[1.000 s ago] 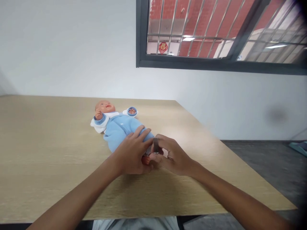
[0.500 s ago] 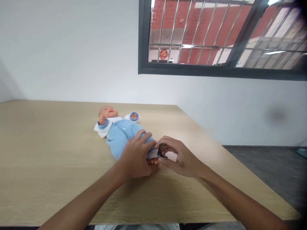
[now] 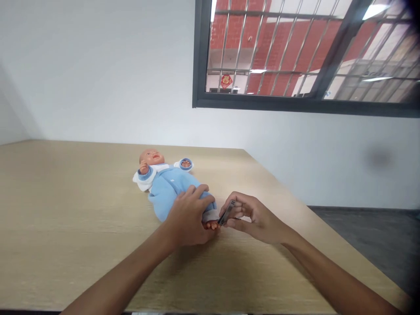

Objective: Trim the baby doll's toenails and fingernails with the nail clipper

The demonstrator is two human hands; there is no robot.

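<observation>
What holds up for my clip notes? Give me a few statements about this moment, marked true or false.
1. The left hand grips the leg of the baby doll in its blue suit. True.
2. The right hand is empty. False: it pinches a metal nail clipper.
3. The doll lies face down. False: it lies on its back on the wooden table.
4. The clipper is held right at the doll's bare toes. True.

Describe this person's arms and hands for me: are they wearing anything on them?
The left forearm and right forearm are bare, with no sleeve in view. The left hand and right hand wear no gloves, and no watch, bracelet or cable shows.
</observation>
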